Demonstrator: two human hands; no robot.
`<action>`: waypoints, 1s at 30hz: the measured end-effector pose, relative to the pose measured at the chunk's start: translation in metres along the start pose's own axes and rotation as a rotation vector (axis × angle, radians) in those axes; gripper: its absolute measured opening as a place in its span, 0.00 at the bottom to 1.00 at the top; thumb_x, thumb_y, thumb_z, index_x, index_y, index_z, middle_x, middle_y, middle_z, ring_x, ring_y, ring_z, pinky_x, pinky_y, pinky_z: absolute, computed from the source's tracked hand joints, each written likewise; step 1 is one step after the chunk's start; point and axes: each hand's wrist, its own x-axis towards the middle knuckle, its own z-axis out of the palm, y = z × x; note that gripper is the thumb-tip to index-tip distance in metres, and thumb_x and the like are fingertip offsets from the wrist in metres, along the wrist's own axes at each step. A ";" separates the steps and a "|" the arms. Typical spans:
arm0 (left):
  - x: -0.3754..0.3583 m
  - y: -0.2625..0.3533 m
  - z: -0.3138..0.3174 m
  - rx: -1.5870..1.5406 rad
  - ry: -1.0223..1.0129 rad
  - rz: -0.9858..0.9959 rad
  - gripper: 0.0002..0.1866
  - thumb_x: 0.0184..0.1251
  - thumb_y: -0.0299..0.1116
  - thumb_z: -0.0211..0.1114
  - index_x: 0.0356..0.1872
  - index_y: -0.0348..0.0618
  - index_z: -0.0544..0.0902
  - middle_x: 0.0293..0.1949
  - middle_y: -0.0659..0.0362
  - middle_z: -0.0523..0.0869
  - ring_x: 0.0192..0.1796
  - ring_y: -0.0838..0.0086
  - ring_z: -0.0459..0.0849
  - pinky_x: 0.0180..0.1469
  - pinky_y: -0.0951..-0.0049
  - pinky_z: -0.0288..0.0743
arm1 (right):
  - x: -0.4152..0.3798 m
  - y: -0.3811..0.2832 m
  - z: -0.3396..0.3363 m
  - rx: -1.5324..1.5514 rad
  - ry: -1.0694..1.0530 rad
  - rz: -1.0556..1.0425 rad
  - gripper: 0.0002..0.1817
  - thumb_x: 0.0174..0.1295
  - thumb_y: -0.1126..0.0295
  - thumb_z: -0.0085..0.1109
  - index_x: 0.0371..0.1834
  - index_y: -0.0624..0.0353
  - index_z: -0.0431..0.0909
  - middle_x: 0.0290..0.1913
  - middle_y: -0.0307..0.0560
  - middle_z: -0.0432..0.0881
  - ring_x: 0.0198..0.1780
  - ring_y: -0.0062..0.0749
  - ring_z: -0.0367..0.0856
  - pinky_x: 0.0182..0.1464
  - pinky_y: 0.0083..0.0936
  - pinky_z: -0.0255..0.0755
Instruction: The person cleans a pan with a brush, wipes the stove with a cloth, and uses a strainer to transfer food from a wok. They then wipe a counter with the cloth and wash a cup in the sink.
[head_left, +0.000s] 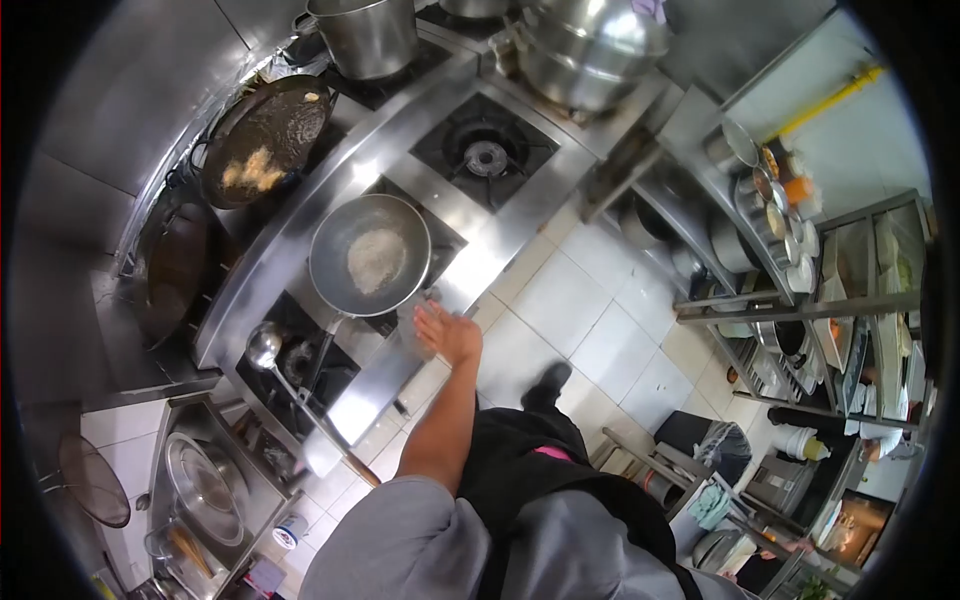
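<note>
My left hand (450,335) is beside the near rim of a wide grey pan (325,262), at the front edge of the steel stove. Its fingers are bent around a pale, see-through thing that looks like a plastic bag (408,322); blur hides its exact shape. In the pan lies a round heap of pale, crumbly food (377,261). The pan's handle points down and left, over a burner. My right hand is out of view.
Left of the pan, a long-handled ladle (264,346) lies across a burner (300,365). Behind stand a dark wok (285,125) with frying food in oil, a tall pot (365,40) and a large steel steamer (585,55). Shelves with pots and containers (770,200) run along the right.
</note>
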 end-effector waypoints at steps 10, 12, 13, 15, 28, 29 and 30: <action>0.024 0.193 0.054 -0.082 -0.035 0.062 0.40 0.61 0.38 0.54 0.76 0.39 0.54 0.79 0.46 0.42 0.80 0.50 0.38 0.77 0.48 0.30 | 0.138 -0.123 -0.165 -0.125 -0.127 -0.111 0.17 0.69 0.49 0.55 0.39 0.51 0.75 0.28 0.39 0.76 0.26 0.24 0.75 0.26 0.21 0.72; 0.029 0.221 0.064 -0.105 0.009 0.086 0.41 0.59 0.34 0.56 0.75 0.40 0.55 0.78 0.47 0.47 0.79 0.52 0.42 0.77 0.49 0.34 | 0.172 -0.157 -0.202 -0.014 -0.151 -0.105 0.17 0.69 0.49 0.56 0.39 0.51 0.75 0.29 0.39 0.76 0.26 0.24 0.75 0.26 0.21 0.72; 0.033 0.230 0.065 -0.144 -0.002 0.190 0.41 0.58 0.32 0.57 0.76 0.43 0.56 0.77 0.48 0.50 0.79 0.52 0.45 0.76 0.49 0.38 | 0.192 -0.180 -0.216 0.152 -0.175 -0.061 0.17 0.69 0.49 0.56 0.39 0.51 0.75 0.29 0.39 0.76 0.26 0.24 0.75 0.26 0.21 0.72; 0.037 0.240 0.056 -0.107 0.010 0.313 0.41 0.56 0.30 0.60 0.75 0.52 0.59 0.72 0.49 0.62 0.73 0.54 0.59 0.71 0.51 0.53 | 0.231 -0.227 -0.244 0.440 -0.218 -0.012 0.17 0.69 0.49 0.56 0.40 0.51 0.75 0.29 0.39 0.77 0.26 0.24 0.75 0.26 0.20 0.72; 0.022 0.094 0.027 0.298 0.049 -0.117 0.33 0.66 0.40 0.57 0.74 0.58 0.63 0.75 0.46 0.55 0.75 0.50 0.57 0.73 0.45 0.49 | 0.282 -0.324 -0.291 0.191 -0.156 0.003 0.04 0.63 0.72 0.48 0.35 0.51 0.75 0.30 0.39 0.78 0.27 0.23 0.75 0.28 0.21 0.73; 0.025 0.116 0.037 0.292 0.047 -0.123 0.33 0.66 0.40 0.57 0.74 0.58 0.63 0.75 0.46 0.55 0.75 0.50 0.57 0.73 0.45 0.49 | 0.284 -0.322 -0.283 0.170 -0.166 0.013 0.04 0.63 0.72 0.48 0.35 0.52 0.75 0.29 0.39 0.77 0.26 0.23 0.75 0.28 0.22 0.73; 0.027 0.139 0.044 0.283 0.034 -0.025 0.33 0.67 0.42 0.56 0.74 0.59 0.62 0.76 0.48 0.55 0.76 0.51 0.56 0.73 0.44 0.47 | 0.285 -0.321 -0.277 0.137 -0.211 0.007 0.04 0.64 0.71 0.49 0.36 0.52 0.75 0.29 0.39 0.78 0.26 0.23 0.76 0.28 0.23 0.74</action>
